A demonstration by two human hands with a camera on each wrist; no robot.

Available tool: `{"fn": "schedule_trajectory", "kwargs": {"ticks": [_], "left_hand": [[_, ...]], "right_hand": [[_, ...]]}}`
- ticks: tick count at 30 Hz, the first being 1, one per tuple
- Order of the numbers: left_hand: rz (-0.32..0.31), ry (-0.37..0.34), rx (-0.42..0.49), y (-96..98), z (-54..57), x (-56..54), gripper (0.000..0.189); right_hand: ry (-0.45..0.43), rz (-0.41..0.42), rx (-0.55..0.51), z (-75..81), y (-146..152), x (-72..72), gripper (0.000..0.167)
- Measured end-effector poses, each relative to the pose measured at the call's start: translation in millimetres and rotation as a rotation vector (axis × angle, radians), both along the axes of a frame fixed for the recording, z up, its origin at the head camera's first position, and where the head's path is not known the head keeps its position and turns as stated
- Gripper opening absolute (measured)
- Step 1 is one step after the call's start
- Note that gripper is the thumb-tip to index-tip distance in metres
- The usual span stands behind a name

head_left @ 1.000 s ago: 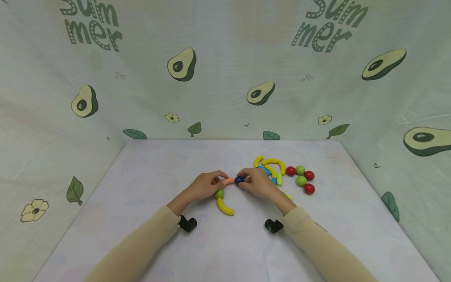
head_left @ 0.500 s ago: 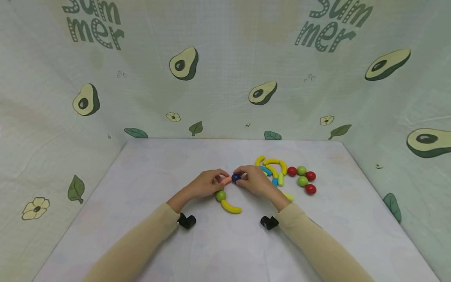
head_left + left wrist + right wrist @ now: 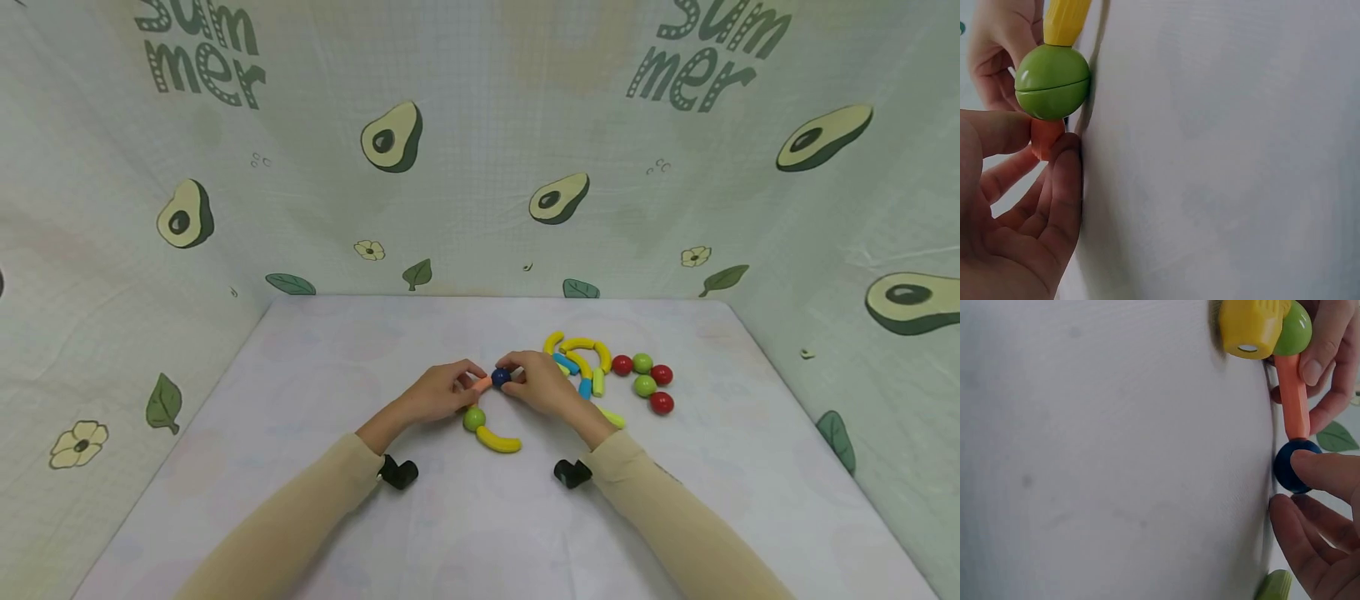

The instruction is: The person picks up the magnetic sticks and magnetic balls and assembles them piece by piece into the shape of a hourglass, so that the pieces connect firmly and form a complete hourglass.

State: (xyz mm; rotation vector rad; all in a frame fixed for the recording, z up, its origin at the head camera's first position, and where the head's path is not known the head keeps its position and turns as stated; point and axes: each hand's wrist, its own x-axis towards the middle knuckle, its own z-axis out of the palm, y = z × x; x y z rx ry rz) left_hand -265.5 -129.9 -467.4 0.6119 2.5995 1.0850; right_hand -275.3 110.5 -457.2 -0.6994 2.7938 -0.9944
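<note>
My left hand (image 3: 438,392) pinches an orange rod (image 3: 483,384) between thumb and fingers. At the rod's far end is a dark blue ball (image 3: 501,377), pinched by my right hand (image 3: 546,385); the right wrist view shows rod and ball touching. A green ball (image 3: 1052,81) joins the orange rod's other end, just beside my left thumb. From that ball a yellow curved rod (image 3: 498,441) extends rightward over the table in the head view. Its free end carries a small silvery disc in the right wrist view. My left fingers partly cover the orange rod.
Yellow curved rods (image 3: 577,342), blue rods (image 3: 585,388) and light green rods (image 3: 597,382) lie beyond my right hand. Right of them are red balls (image 3: 662,403) and green balls (image 3: 642,362). A printed cloth (image 3: 480,167) hangs behind the table (image 3: 360,333).
The yellow rod and green ball have swung to the right, the yellow rod now lying flatter. The blue ball and my right hand have shifted slightly left. Both grips stay the same.
</note>
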Motion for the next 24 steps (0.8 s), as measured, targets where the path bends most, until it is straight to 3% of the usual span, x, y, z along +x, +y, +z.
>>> {"fn": "schedule_trajectory", "kwargs": {"ticks": [9, 15, 24], "left_hand": [[0.026, -0.005, -0.07, 2.6, 1.7, -0.2, 0.031], [0.03, 0.0, -0.081, 1.9, 1.3, 0.5, 0.031], [0.042, -0.014, -0.07, 1.9, 0.5, 1.1, 0.032]], "right_hand": [[0.04, -0.058, 0.01, 12.7, 31.2, 4.6, 0.039], [0.07, -0.117, 0.066, 10.5, 48.8, 0.7, 0.033], [0.04, -0.105, 0.106, 7.2, 50.1, 1.2, 0.031]]}}
